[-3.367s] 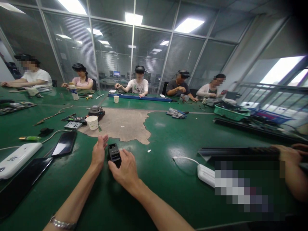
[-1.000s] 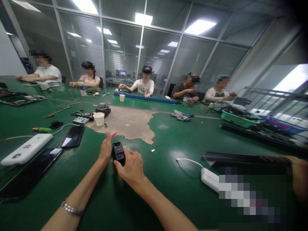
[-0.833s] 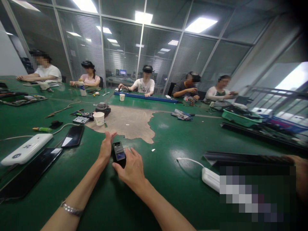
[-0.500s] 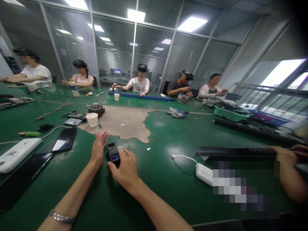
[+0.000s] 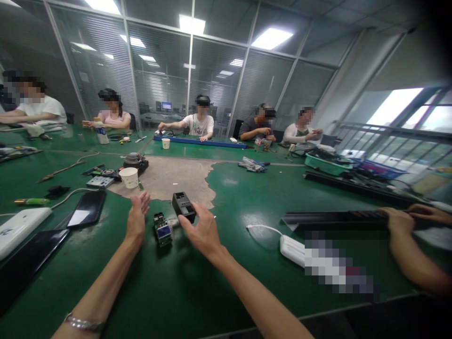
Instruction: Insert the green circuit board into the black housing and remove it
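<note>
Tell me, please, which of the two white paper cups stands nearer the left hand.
The white paper cup just beyond the left hand; the other white paper cup stands farther back, by the long blue bar.

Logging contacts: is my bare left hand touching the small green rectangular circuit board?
Apart: the head view shows green tabletop between the left hand and the circuit board.

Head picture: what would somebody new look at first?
Probably the black casing, held up in the right hand. Left of it, a circuit board with a blue screen sits on the green table. Farther back, a paper cup stands by the brown patch.
</note>
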### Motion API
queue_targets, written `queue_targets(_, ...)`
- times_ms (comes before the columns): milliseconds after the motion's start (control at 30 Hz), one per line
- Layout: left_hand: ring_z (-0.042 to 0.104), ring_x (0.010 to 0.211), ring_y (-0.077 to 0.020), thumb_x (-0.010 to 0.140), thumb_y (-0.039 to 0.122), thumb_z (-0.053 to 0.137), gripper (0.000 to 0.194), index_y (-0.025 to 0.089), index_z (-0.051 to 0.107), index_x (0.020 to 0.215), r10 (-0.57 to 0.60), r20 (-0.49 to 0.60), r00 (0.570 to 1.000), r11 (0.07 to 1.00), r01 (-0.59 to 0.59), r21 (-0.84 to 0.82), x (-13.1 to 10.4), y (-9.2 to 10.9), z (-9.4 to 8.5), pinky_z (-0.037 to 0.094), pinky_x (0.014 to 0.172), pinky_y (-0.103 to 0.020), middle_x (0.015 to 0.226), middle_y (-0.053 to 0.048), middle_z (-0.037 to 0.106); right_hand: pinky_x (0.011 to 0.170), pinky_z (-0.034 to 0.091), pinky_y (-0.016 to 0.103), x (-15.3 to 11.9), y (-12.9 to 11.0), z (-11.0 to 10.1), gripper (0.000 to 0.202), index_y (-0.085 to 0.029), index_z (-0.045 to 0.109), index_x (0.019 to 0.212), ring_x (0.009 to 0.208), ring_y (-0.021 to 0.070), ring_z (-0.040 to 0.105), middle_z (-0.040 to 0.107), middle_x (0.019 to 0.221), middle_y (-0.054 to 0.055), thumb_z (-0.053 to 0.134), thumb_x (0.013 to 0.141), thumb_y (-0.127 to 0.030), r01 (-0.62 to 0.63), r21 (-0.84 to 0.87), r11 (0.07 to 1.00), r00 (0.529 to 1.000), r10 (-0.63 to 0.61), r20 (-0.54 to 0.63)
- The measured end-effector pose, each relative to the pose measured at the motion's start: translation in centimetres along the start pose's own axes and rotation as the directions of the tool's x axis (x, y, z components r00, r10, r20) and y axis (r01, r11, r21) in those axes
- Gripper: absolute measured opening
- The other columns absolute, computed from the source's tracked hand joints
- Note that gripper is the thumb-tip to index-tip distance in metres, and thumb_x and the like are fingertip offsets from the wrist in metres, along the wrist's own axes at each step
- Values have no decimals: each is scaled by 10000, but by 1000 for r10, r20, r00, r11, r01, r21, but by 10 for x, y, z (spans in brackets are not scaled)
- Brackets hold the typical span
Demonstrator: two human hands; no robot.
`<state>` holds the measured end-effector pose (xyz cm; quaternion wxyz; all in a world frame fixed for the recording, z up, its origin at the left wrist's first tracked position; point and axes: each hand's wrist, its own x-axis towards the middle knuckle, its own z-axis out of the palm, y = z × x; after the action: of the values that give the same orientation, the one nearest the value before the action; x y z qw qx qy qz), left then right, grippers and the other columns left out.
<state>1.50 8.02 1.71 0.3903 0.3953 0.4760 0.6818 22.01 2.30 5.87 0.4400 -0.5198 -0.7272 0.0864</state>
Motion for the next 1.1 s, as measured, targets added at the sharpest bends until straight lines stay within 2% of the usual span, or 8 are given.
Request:
queue_targets(133,458,1362,-276,934,750,223,786,171,547,1357,15,2,1000,1000,-15,17,-1,-1,0,297,1145,-460,1432,-167,533,1050,406,459,-16,28,-2,473,-155,602,1242,1228,301,553,651,1226,152,666,841,-398,-69,-98,993,997,70,9)
queue_targets(267,473,1350,-274,932,753,216,799,162,542,1361,9,6,1000,1000,-9,10,-1,-3,0,300,1144,-464,1437,-173,526,1097,350,501,-31,40,5,534,-119,574,1290,1291,318,504,625,1271,180,662,849,-407,-83,-128,988,996,84,4)
queue_targets(533,451,1368,-258,939,744,218,763,194,540,1357,9,18,1000,1000,-9,-3,-4,-1,3,288,1154,-454,1448,-149,519,1110,330,495,-38,41,10,553,-125,559,1309,1313,321,481,611,1292,182,677,834,-383,-42,-140,989,998,49,47)
queue_targets(700,439,1376,-253,941,741,199,766,198,525,1371,11,38,999,1000,-10,-12,-6,2,5,270,1162,-450,1453,-141,516,1096,338,514,-39,43,9,646,-139,565,1285,1322,350,464,638,1243,171,738,773,-491,-78,-128,989,995,84,46)
queue_targets(900,430,1382,-255,939,745,203,770,193,524,1369,-5,28,1000,1000,5,-29,-6,3,5,261,1165,-456,1456,-147,511,1077,370,469,-38,43,7,492,-153,612,1151,1280,314,506,662,1174,143,700,803,-489,-128,-86,988,992,125,-30)
queue_targets(1033,438,1377,-253,941,742,202,768,191,521,1371,-3,32,999,1000,4,-28,-6,4,6,262,1165,-454,1452,-150,514,1080,356,504,-41,41,9,638,-125,597,1218,1284,346,496,639,1223,186,739,745,-529,-117,-144,983,993,118,-1)
queue_targets(1100,442,1375,-254,941,743,194,775,189,519,1374,-3,28,1000,1000,3,-25,-6,4,5,267,1164,-456,1452,-151,515,1079,354,507,-42,42,11,610,-127,614,1207,1273,347,508,634,1235,198,744,744,-502,-113,-174,978,993,118,20)
